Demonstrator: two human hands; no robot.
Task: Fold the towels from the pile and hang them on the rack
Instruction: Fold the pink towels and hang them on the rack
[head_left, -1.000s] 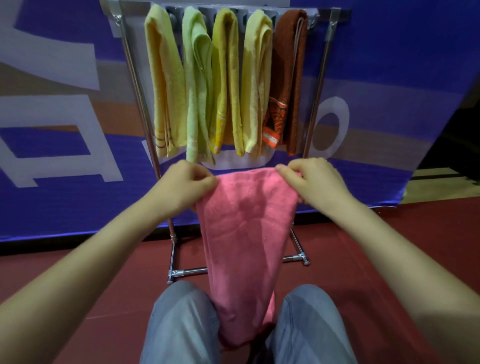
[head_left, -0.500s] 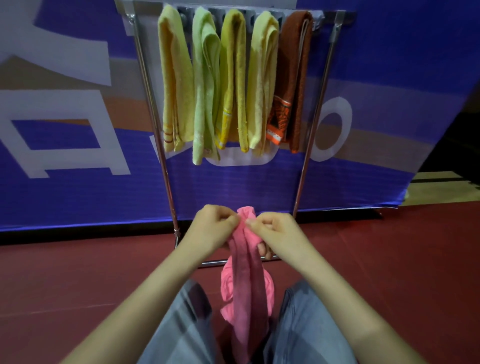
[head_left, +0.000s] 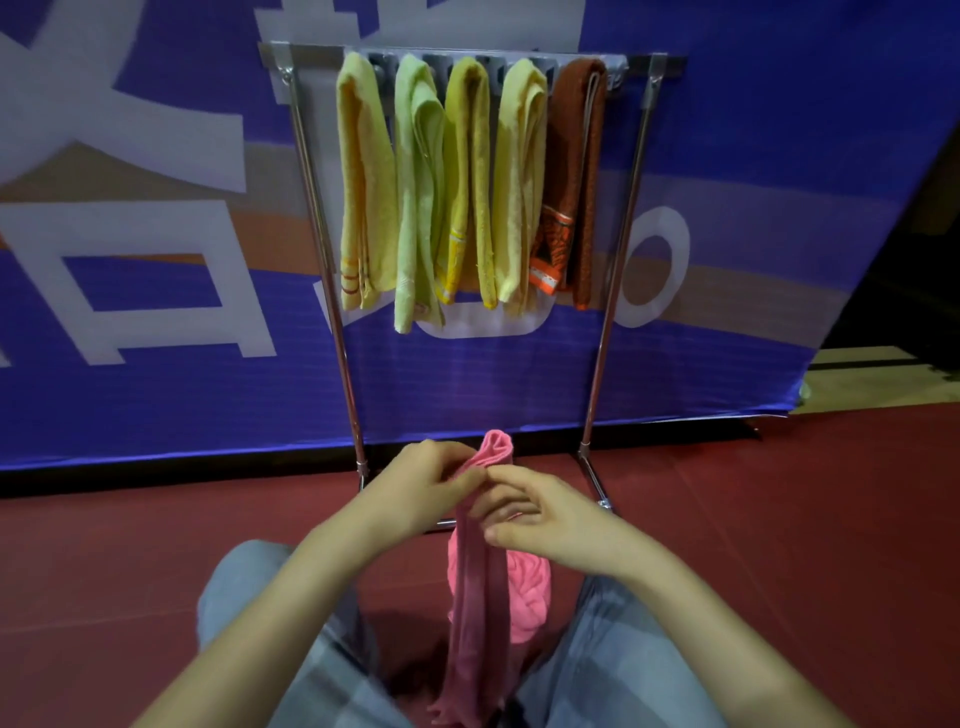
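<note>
A pink towel (head_left: 480, 597) hangs folded into a narrow strip between my knees, its top fold poking up above my fingers. My left hand (head_left: 421, 486) pinches the strip near its top from the left. My right hand (head_left: 540, 512) grips it from the right, just below, fingers touching the left hand. Straight ahead stands the metal rack (head_left: 613, 291). Several folded towels hang side by side from its top bar: a pale orange-yellow one (head_left: 363, 187), a light green one (head_left: 418, 197), two yellow ones and a brown one (head_left: 582, 176) at the right end.
A blue banner wall (head_left: 156, 395) stands right behind the rack. The floor (head_left: 805, 519) is dark red matting. My knees in grey trousers (head_left: 249, 587) flank the towel. The rack's foot bars (head_left: 597, 483) lie on the floor just beyond my hands.
The towel was spread wide at chest height a second ago. My hands came together and dropped, gathering it into a narrow folded strip, and the view has tilted so the rack looks farther.
</note>
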